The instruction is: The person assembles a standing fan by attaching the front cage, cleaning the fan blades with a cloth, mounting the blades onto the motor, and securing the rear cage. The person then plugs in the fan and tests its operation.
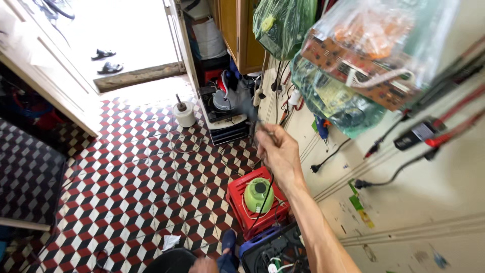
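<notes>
the right hand (279, 151) is raised in front of the wall, fingers pinched shut on a thin dark tool (252, 117) that is blurred, so its kind cannot be told. a black cord (267, 194) hangs from that hand down toward the red crate (237, 199) on the floor just below the forearm. a green round appliance (258, 194) sits in the crate. the left hand (203, 265) shows only as a sliver at the bottom edge, well apart from the right one; whether it is open or closed cannot be told. beside it lies a blue sandal (227, 250) and a black box (275, 253) with wires. clear plastic bags holding circuit boards (353, 65) hang on the wall above the right hand, with red and black cables (429, 134) near them. the tiled floor (126, 177) has a red, black and white cube pattern. a white pot (184, 114) stands near the open doorway.
</notes>
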